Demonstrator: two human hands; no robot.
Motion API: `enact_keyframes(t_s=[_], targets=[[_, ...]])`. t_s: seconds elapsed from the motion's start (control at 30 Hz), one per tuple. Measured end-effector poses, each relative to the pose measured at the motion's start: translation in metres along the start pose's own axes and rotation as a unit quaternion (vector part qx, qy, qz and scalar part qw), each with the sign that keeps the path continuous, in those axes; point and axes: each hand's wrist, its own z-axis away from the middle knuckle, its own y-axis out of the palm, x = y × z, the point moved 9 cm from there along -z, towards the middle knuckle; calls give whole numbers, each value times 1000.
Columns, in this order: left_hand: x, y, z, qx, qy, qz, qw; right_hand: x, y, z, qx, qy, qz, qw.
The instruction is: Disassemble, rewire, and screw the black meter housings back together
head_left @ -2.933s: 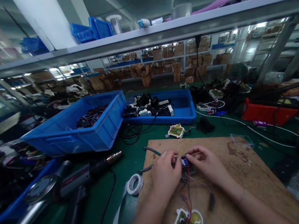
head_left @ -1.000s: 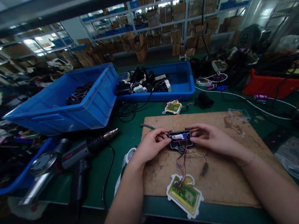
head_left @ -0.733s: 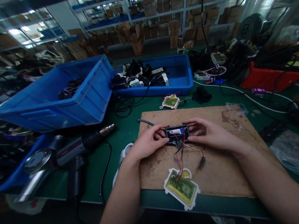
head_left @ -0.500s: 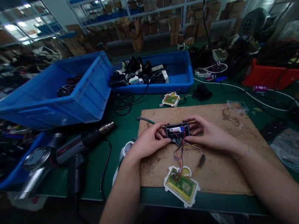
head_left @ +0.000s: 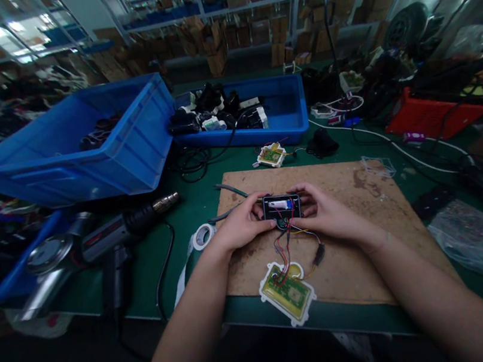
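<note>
Tape [head_left: 195,242], heat gun [head_left: 107,236] beyond hands' [head_left: 244,224] left

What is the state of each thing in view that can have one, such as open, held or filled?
Black case: open, held by both hands
Left hand: gripping the case's left end
Right hand: gripping its right end
Near circuit board: unheld, wires running up to the case
Tape roll: partly unrolled
Heat gun: lying down, unheld
Blue bin: open, partly filled
Blue tray: open, partly filled
</note>
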Motion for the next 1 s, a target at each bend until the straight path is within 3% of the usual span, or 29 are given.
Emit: enact_keyframes(t_s=[0.17, 0.33, 0.53, 0.87, 1.0], targets=[[7, 1, -4, -6, -15, 40, 999, -3, 1, -2, -8, -16, -10, 1000], [7, -3, -5, -47, 2, 8, 999, -4, -1, -3, -20, -33, -17, 999], [-1, -1, 0, -35, 36, -67, 997, -5, 2, -3, 11, -22, -49, 999], [-10, -1, 4, -78, 69, -133, 986, 8, 5, -1, -22, -83, 35, 996], [-11, 0, 5, -86, 62, -141, 984, 7, 6, -2, -28, -77, 33, 996]])
